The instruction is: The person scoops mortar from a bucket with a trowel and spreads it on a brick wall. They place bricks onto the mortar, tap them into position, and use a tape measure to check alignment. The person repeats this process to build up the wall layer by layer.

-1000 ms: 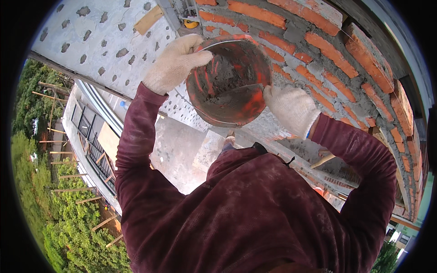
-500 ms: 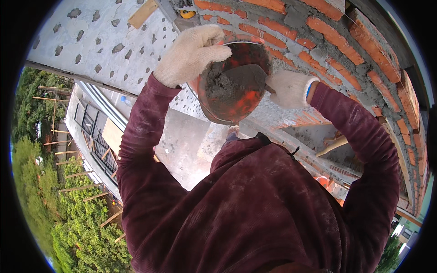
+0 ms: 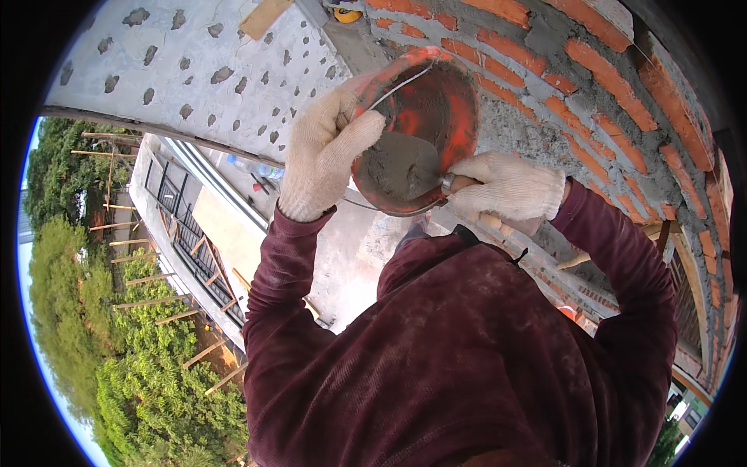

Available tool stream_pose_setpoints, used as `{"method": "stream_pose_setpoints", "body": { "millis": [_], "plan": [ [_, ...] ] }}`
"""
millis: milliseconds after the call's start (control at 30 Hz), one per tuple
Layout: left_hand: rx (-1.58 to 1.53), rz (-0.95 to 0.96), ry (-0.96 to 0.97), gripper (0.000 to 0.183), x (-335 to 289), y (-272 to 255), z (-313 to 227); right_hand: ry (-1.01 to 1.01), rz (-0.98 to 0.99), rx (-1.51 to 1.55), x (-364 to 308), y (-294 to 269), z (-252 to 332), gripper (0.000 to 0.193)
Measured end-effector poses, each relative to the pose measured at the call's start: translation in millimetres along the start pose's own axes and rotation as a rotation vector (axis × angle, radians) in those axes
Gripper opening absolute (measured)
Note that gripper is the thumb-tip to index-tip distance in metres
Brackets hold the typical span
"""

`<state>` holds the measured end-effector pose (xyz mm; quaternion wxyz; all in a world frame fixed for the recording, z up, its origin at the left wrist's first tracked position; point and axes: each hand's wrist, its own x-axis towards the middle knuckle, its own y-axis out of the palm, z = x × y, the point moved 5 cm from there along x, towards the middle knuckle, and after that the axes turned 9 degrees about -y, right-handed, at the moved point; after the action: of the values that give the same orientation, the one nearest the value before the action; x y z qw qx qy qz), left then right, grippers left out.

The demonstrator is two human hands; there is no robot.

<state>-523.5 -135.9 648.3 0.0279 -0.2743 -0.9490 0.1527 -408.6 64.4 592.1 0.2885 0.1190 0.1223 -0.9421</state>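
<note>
An orange-red bucket [image 3: 462, 101], smeared with grey mortar inside, is held up in front of my chest, its mouth facing me. My gloved left hand [image 3: 323, 152] is closed on its left rim, beside the thin wire handle [image 3: 401, 86]. In my gloved right hand [image 3: 510, 185] is a trowel [image 3: 411, 162], gripped by its wooden handle at the bucket's lower right. The mortar-coated blade lies inside the bucket, against wet mortar [image 3: 377, 173] low on the left. My palm and fingers cover most of the trowel's handle.
A brick wall [image 3: 576, 101] with rough mortar joints curves along the right. To the upper left stands a pale wall [image 3: 187, 70] dotted with grey patches. Below left are a metal-framed ledge [image 3: 194, 202], projecting wooden poles [image 3: 148, 278] and trees [image 3: 140, 335].
The bucket has tilted, showing more of its red inner wall. My left hand has moved down and right with it. The trowel blade has shifted lower and leftward inside, while my right hand has dropped slightly.
</note>
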Motion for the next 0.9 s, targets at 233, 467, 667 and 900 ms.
{"method": "stream_pose_setpoints", "body": {
  "millis": [233, 467, 667, 900],
  "plan": [
    [-0.02, -0.27, -0.031, 0.034, 9.8, -46.7, 8.7, 0.067, 0.024, 0.05, -8.7, -47.7, 24.2, 0.034],
    [-0.176, -0.295, -0.076, 0.039, 35.6, -85.5, 45.0, 0.087, -0.039, 0.108, -49.3, -92.3, 87.6, 0.031],
    [-0.233, -0.294, -0.131, 0.031, 57.2, -103.9, 64.7, -0.041, -0.496, 0.119, -88.0, -154.0, 188.7, 0.044],
    [-0.217, -0.26, -0.115, 0.034, 93.6, -117.2, 81.1, 0.211, -0.529, -0.622, -27.6, -247.4, 236.9, 0.03]
  ]
}}
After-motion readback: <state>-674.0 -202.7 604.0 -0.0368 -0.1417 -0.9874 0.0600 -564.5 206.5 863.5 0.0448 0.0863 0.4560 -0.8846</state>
